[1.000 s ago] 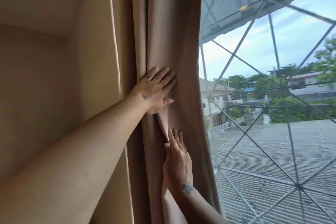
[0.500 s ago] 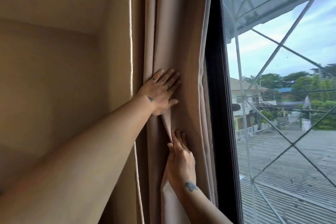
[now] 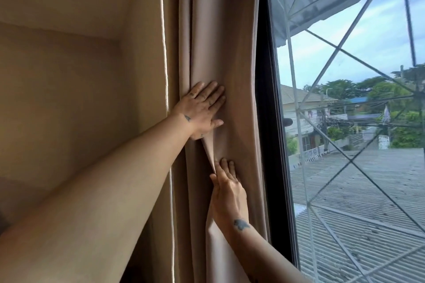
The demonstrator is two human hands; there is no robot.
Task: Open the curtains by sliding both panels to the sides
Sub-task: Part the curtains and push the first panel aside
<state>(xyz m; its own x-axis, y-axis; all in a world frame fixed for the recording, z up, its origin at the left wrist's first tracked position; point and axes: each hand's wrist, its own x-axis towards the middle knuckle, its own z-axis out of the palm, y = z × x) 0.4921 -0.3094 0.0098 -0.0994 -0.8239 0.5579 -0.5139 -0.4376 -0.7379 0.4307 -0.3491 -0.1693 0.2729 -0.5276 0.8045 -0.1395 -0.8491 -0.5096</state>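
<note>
while the curtain (image 3: 220,53) bunches against the window frame (image 3: 268,122), left hand (image 3: 202,110) and right hand (image 3: 227,193) press flat, fingers open.

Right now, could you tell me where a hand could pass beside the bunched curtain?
Free: the black frame strip between the curtain edge and glass. Crowded: the folds, where the left hand and right hand press flat, one above the other.

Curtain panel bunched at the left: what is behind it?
The curtain panel covers whatever is behind it. Only the dark window frame shows at its right edge.
</note>
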